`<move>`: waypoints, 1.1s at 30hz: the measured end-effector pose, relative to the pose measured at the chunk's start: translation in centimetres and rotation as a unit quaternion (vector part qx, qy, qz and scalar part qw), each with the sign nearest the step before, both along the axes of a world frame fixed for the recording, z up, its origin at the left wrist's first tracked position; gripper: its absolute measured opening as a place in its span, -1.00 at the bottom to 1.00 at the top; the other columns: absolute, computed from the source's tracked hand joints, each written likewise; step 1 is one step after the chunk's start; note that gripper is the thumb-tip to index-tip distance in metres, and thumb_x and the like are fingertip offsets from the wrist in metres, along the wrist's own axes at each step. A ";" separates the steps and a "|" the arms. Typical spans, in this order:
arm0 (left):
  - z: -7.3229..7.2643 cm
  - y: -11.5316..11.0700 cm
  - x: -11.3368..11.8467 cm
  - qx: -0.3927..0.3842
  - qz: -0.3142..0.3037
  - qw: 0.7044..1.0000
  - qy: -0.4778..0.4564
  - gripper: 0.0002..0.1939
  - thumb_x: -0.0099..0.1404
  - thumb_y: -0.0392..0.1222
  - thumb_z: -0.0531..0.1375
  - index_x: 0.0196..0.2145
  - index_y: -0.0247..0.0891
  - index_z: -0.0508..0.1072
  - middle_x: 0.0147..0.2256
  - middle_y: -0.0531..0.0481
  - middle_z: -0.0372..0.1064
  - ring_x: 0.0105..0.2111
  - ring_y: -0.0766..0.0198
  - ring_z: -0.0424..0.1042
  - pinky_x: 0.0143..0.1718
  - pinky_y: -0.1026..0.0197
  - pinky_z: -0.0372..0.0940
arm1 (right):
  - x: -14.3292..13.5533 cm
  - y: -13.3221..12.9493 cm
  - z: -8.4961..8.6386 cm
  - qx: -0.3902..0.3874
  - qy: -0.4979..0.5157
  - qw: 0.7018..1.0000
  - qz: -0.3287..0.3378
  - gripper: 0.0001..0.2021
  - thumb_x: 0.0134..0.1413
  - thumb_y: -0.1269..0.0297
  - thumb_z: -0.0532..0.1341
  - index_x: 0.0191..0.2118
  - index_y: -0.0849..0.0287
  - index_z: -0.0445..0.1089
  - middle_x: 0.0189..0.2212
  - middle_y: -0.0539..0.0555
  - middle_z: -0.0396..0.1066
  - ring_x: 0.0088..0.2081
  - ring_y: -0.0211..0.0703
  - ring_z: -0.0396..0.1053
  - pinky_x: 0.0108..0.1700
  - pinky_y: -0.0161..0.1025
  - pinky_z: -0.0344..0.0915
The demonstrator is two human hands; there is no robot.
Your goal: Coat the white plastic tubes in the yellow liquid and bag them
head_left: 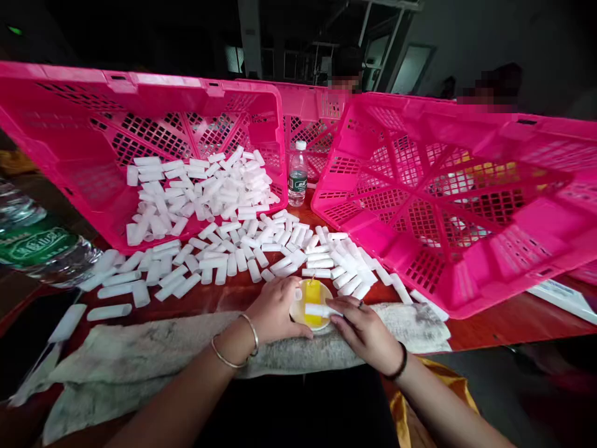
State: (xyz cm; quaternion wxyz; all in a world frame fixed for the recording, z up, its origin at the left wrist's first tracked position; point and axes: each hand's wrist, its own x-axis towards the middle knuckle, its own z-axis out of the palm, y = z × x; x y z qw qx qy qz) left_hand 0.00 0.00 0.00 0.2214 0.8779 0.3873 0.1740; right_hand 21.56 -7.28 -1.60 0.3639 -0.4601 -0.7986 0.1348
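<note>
A shallow round pale dish (302,313) with a yellow strip (313,290) across it sits at the front of the table. My left hand (275,309) curls around the dish's left side, thumb low and fingers high; a small white round end shows by its fingertips, and I cannot tell whether it is held. Between the fingers of my right hand (366,330) is a white plastic tube (317,310), lying sideways over the yellow strip. Many similar loose tubes (242,255) are spread just beyond both hands. A grey-white cloth (186,348) lies beneath my wrists along the table edge.
A pink crate (60,149) tipped on its side at the left spills white tubes; another pink crate (396,233) stands tilted at the right. Between them is a small water bottle (298,174). A large bottle (37,242) is at far left. People are behind the crates.
</note>
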 end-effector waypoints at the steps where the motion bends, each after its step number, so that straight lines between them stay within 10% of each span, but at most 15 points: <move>1: 0.0 0.0 0.0 0.000 0.000 1.000 -0.001 0.01 -0.34 0.16 0.44 0.01 -0.40 0.23 -0.02 -0.34 0.30 0.02 -0.14 0.26 0.06 -0.13 0.15 | 0.1 0.2 -0.3 0.044 -0.015 0.999 0.006 -0.72 0.17 0.45 0.11 0.01 0.16 0.29 -0.17 0.17 0.35 -0.12 -0.10 0.35 -0.11 -0.15 0.40; 5: 0.0 0.1 -0.1 -0.004 0.001 1.000 -0.004 -0.05 -0.32 0.17 0.43 -0.01 -0.32 0.25 -0.03 -0.29 0.32 0.01 -0.14 0.27 0.04 -0.14 0.16 | 0.4 0.5 -1.1 0.117 -0.044 0.992 0.027 -0.75 0.14 0.51 0.11 -0.10 0.10 0.35 -0.18 0.14 0.30 -0.11 -0.06 0.31 -0.13 -0.09 0.38; 11: 0.2 0.1 -0.2 -0.010 0.007 1.000 -0.020 -0.07 -0.33 0.18 0.43 -0.03 -0.29 0.28 -0.04 -0.25 0.33 0.00 -0.14 0.28 0.04 -0.13 0.16 | 0.3 -0.1 -0.8 -0.059 0.072 0.995 -0.024 -0.53 0.16 0.38 0.13 0.17 0.13 0.07 -0.13 0.19 0.34 -0.12 -0.07 0.38 -0.15 -0.16 0.42; 17: 0.4 0.1 -0.2 -0.006 0.002 1.000 -0.007 -0.07 -0.33 0.19 0.42 -0.03 -0.29 0.28 -0.05 -0.25 0.34 -0.01 -0.12 0.28 0.04 -0.12 0.16 | 0.3 0.0 -0.9 0.039 0.027 0.999 0.013 -0.77 0.13 0.49 0.10 -0.12 0.12 0.35 -0.17 0.17 0.30 -0.07 -0.06 0.33 -0.11 -0.13 0.38; 23: 0.5 0.3 -0.2 -0.005 0.001 1.000 -0.010 -0.10 -0.31 0.20 0.42 -0.03 -0.23 0.28 -0.05 -0.19 0.34 -0.01 -0.11 0.29 0.03 -0.10 0.17 | -0.4 -0.4 -0.7 -0.073 0.110 0.991 -0.025 -0.68 0.16 0.37 0.13 0.04 0.13 0.20 -0.21 0.16 0.38 -0.16 -0.09 0.41 -0.18 -0.17 0.43; 27: 0.7 0.2 -0.2 0.011 -0.012 1.000 0.007 -0.07 -0.33 0.20 0.42 -0.06 -0.33 0.27 -0.05 -0.27 0.32 0.01 -0.18 0.24 0.03 -0.18 0.14 | -0.4 -0.6 -0.8 0.039 0.004 0.999 -0.022 -0.76 0.14 0.46 0.13 -0.07 0.16 0.32 -0.19 0.18 0.38 -0.13 -0.06 0.38 -0.13 -0.14 0.40; 33: 2.0 -1.1 -1.7 0.057 -0.007 0.998 -0.039 -0.78 0.32 -0.18 0.02 -0.13 -0.35 0.21 -0.14 -0.23 0.29 -0.11 0.10 0.33 -0.10 0.04 0.29 | -0.2 -0.5 -0.8 0.087 0.029 0.996 0.008 -0.75 0.10 0.53 0.13 -0.11 0.14 0.32 -0.16 0.17 0.34 -0.14 -0.09 0.35 -0.15 -0.14 0.39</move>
